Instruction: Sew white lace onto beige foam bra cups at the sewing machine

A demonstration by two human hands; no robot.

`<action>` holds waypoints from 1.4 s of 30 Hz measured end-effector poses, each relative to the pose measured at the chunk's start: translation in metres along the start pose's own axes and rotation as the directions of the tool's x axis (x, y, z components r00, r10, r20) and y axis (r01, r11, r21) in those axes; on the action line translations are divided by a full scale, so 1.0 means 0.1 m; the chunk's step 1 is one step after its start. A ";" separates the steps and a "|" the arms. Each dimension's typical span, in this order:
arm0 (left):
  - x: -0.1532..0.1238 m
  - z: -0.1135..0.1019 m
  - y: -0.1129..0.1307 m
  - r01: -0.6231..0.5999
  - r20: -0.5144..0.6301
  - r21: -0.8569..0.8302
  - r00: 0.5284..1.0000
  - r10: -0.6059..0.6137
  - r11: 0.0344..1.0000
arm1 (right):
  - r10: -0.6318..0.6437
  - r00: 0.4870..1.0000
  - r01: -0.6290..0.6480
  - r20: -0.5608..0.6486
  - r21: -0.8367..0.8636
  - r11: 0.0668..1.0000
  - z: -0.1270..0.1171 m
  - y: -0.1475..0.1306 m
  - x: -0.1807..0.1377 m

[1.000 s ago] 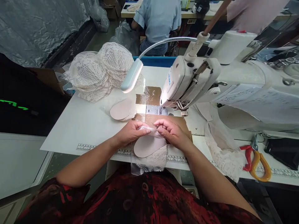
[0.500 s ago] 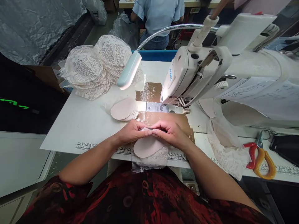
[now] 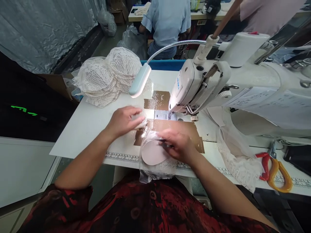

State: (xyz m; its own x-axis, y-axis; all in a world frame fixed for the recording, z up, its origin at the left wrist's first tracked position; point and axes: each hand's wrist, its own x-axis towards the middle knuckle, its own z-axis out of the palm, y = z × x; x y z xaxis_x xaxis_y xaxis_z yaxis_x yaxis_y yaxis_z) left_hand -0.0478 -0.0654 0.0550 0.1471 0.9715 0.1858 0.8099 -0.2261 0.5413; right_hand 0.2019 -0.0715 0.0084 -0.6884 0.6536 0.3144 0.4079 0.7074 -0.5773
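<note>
A pale foam cup (image 3: pixel 154 152) with white lace lies at the table's front edge, its smooth side up and its lace hanging toward my lap. Over its right side is my right hand (image 3: pixel 178 144), blurred, with the fingers curled round a small dark tool (image 3: pixel 161 140) whose kind I cannot make out. My left hand (image 3: pixel 123 122) is farther forward on the left, thumb and fingers apart, above a second lace piece (image 3: pixel 143 120) that it mostly hides. Whether the fingers touch that piece is unclear.
A white sewing machine (image 3: pixel 189 87) stands to the right, with a lit lamp (image 3: pixel 140 80) beside its head. Lace cups (image 3: pixel 102 77) are heaped at the back left. Scissors (image 3: pixel 275 168) and lace fabric (image 3: pixel 239 161) lie at right. A person (image 3: pixel 166 26) sits beyond the table.
My hands have parted from the front cup's upper edge. The left has moved forward and left, over the second piece; the right remains by the front cup. The camera view has shifted slightly.
</note>
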 end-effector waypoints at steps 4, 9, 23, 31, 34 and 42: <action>0.26 0.07 -0.33 0.203 0.042 0.080 0.977 -0.207 0.976 | -0.141 0.943 0.182 0.303 -0.110 0.977 0.04 -0.05 -0.02; 0.20 0.15 -0.38 0.389 0.394 -0.451 0.895 -0.212 0.803 | 0.183 0.922 -0.129 0.342 -0.173 0.976 -0.30 0.07 -0.06; 0.13 0.19 -0.24 0.298 0.470 -0.507 0.882 -0.031 0.808 | 0.403 0.906 -0.423 0.128 0.308 0.852 0.02 0.14 0.40; 0.20 0.37 -0.04 -0.129 0.318 -0.408 0.908 0.273 0.904 | 0.342 0.919 -0.392 0.197 0.559 0.730 -0.02 0.09 0.36; 0.19 0.40 -0.06 0.047 0.460 -0.510 0.859 0.226 0.859 | 0.359 0.914 -0.399 0.191 0.585 0.706 -0.04 0.06 0.36; 0.17 0.43 -0.08 0.341 0.603 -0.612 0.785 0.141 0.714 | 0.337 0.924 -0.380 0.180 0.535 0.755 -0.10 0.15 0.28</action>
State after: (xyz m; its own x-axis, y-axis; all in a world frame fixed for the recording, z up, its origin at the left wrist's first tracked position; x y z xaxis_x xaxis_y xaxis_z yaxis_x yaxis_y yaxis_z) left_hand -0.0273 -0.0440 0.0181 0.5722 0.7737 -0.2720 0.2808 0.1268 0.9514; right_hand 0.1948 -0.0399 0.0166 -0.6062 0.7944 -0.0396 0.2487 0.1420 -0.9581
